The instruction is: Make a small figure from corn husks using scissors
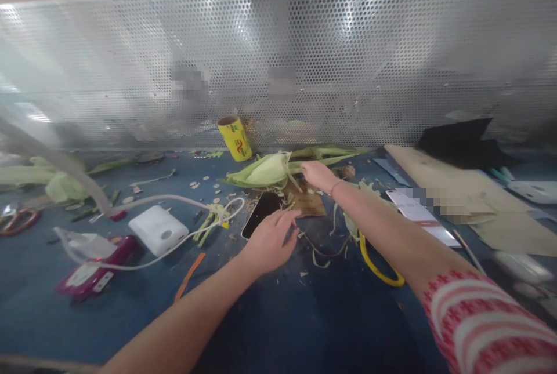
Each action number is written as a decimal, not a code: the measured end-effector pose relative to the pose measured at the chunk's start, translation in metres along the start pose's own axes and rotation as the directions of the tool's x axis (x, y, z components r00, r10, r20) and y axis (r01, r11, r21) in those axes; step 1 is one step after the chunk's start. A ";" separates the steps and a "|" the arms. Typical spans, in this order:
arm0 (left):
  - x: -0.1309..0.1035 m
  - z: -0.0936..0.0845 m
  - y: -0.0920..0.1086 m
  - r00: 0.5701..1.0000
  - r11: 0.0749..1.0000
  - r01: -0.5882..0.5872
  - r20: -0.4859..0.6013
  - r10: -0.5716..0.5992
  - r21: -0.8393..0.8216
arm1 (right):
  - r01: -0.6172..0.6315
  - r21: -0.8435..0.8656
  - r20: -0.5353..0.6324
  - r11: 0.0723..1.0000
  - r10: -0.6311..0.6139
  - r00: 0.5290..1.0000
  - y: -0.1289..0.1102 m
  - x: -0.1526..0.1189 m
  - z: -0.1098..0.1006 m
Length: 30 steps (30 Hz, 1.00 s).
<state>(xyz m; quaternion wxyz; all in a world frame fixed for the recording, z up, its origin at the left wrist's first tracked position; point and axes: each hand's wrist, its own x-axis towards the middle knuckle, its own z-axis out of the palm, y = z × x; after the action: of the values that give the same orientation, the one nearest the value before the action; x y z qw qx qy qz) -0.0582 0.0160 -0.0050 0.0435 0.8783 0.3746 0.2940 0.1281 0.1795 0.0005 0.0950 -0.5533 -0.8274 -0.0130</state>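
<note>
Near the middle of the blue table lies a heap of pale green corn husk point(265, 171), its long leaves spreading to the right. My right hand point(319, 175) reaches across to the right end of this husk, fingers closed on its leaves. Nearer to me, my left hand point(270, 242) hovers by a dark-screened smartphone point(262, 211), fingers stretched to the right and apart from the thumb. Nothing shows in that hand. Between the two hands lies a brown cardboard piece point(310, 203) with plant shreds on it.
A yellow cardboard tube point(235, 139) stands before a perforated metal screen point(278, 43). To the left are a white box-shaped device point(159, 230), a white cable point(161, 258), a purple packet point(96, 272) and scissors point(20, 222). Brown paper point(452, 182) and a yellow loop point(378, 267) lie right.
</note>
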 end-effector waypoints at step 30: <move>0.008 0.004 -0.033 0.836 0.741 0.235 -0.258 -0.484 -0.629 | 0.386 0.187 -0.370 0.903 -0.299 0.880 -0.018 0.025 0.012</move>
<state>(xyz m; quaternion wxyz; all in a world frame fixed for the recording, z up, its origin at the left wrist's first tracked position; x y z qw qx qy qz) -0.0723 0.0458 -0.0138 0.2841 0.6511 0.4351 0.5532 0.1007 0.1967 -0.0055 0.2995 -0.3699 -0.8793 -0.0163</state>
